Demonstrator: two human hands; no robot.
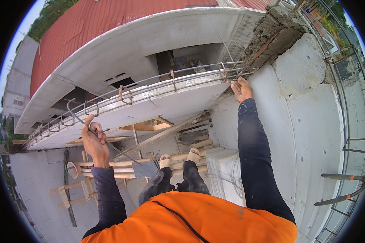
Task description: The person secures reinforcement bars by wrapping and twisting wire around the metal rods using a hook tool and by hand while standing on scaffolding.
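Observation:
A long bent steel rod [74, 114] runs slantwise through my left hand [94, 139], whose fingers are closed on it, hook end upward. My right hand [241, 90] is at the far end of a rebar cage [170, 83] lying along the white wall top [158, 103]; its fingers are curled by the bar ends, and what they pinch is too small to make out. Rough grey mortar [271, 42] fills the corner above that hand. My sandalled feet [178, 160] stand below on wooden planks.
Timber framing [138, 137] and a grey board [146, 169] lie below. A white block wall [290, 141] rises at the right, with more rebar and a long-handled tool [340, 177] along it. A red metal roof [77, 36] is beyond the gap; a small round container [73, 170] sits lower left.

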